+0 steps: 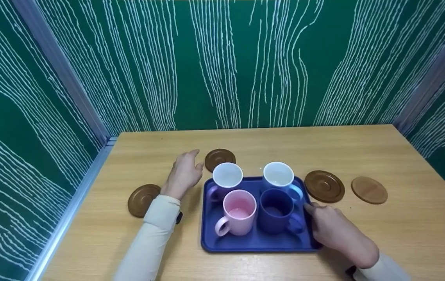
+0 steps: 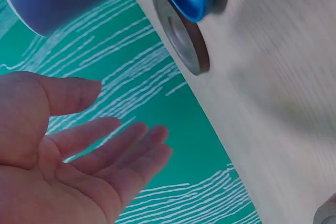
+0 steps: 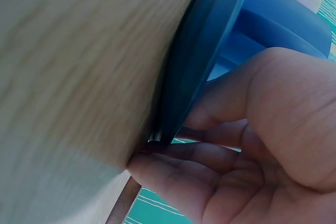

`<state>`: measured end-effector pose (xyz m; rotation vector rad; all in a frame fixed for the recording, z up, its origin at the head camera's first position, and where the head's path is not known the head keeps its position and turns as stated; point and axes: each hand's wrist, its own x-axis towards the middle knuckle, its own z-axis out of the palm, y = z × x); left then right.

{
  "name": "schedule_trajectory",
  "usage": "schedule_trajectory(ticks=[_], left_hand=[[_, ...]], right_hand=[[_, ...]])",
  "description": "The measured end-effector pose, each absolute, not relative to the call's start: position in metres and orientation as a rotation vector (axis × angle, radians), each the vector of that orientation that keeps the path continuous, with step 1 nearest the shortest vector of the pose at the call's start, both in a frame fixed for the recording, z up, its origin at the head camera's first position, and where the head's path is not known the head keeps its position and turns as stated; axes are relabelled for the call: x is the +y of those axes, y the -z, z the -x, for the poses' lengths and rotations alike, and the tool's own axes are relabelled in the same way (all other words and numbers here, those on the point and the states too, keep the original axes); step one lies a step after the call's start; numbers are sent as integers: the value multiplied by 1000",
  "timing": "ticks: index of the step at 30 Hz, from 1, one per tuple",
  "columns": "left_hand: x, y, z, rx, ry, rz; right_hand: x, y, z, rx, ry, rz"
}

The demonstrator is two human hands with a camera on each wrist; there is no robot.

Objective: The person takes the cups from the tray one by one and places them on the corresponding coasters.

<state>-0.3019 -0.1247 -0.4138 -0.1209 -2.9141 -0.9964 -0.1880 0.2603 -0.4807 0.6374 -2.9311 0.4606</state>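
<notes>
A dark blue tray (image 1: 253,245) lies on the table with mugs on it. In front stand a pink mug (image 1: 241,222) and a navy mug (image 1: 271,220); behind them are a purple mug (image 1: 227,176) and a light blue mug (image 1: 278,175), both white inside. My right hand (image 1: 333,227) grips the tray's right edge. The right wrist view shows the thumb over the rim and fingers (image 3: 173,174) underneath. Beside the tray's left side, my left hand (image 1: 184,175) is in the air, fingers (image 2: 123,156) spread and holding nothing. A brown saucer (image 1: 220,157) lies just beyond it.
Another brown saucer (image 1: 142,201) lies near the left forearm. To the tray's right are a third brown saucer (image 1: 324,186) and a lighter wooden disc (image 1: 369,190). Green walls (image 1: 245,66) with white lines stand behind and beside the wooden table (image 1: 277,267).
</notes>
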Motion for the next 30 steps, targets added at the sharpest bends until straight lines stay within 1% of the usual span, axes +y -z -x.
schedule_trajectory(ticks=[6, 19, 30], left_hand=[[-122, 418, 285, -2885, 961, 135], [-125, 436, 252, -2860, 837, 362], [-126, 451, 226, -2982, 736, 465]], right_hand=[[262, 478, 189, -2955, -450, -627], [261, 481, 189, -2908, -421, -651], [260, 481, 188, -2914, -438, -637]])
